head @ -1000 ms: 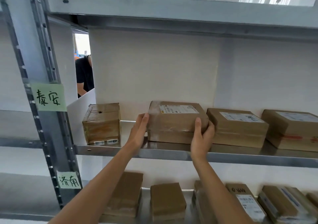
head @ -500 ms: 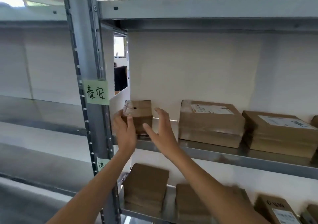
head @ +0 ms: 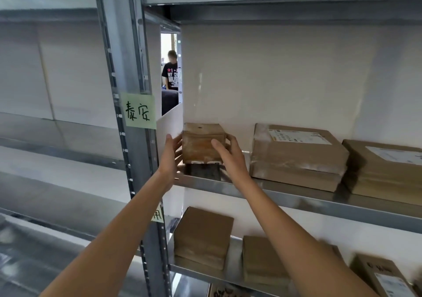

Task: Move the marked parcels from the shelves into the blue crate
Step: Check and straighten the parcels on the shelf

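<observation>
A small brown parcel (head: 201, 144) is at the left end of the middle shelf (head: 296, 199), its bottom edge raised a little off the metal. My left hand (head: 170, 157) holds its left side. My right hand (head: 230, 157) grips its right side, thumb across the front face. A larger taped parcel with a white label (head: 296, 155) lies to the right, and another labelled parcel (head: 386, 171) beyond it. The blue crate is not in view.
A grey steel upright (head: 127, 91) with a green handwritten tag (head: 139, 110) stands just left of my left hand. Several brown parcels (head: 202, 237) lie on the lower shelf. A person in a black T-shirt (head: 171, 75) stands behind a gap in the white back panel.
My hands left the large labelled parcel, moved left along the shelf and closed on the small parcel. The view shifted left and closer.
</observation>
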Motion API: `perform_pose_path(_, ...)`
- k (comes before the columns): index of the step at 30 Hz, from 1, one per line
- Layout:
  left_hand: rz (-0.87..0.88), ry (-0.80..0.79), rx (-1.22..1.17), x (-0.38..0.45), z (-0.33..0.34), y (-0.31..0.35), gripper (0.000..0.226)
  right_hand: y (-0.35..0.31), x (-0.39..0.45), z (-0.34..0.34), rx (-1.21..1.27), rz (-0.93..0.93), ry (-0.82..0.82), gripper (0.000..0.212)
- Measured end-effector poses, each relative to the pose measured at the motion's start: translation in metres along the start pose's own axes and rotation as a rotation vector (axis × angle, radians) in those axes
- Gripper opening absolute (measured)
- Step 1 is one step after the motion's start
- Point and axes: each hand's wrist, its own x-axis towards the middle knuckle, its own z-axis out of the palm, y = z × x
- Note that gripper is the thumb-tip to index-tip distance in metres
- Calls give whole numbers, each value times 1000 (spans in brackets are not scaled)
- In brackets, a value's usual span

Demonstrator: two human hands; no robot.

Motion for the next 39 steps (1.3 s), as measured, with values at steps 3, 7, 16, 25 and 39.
perform_pose_path(3,-12,11,14,5,-1,0,64,-6,-6,2,-12,-52,35,45)
perform_pose_path(7,-52,37,-61,9,-2,-1,57,-12,-10,2,-10,-122,103,22)
perform_pose_path(16,28,81,-226,2,-3,-7,33,-1,-4,4,24,-167,109,33)
perform_pose_path(25,64,188,-104,-7,11,-11,51,-4,-11,2,-4,-270,182,25)
perform_pose_path(39,154,97,38,-17,19,3,65,0,-13,5,-186,-346,88,43)
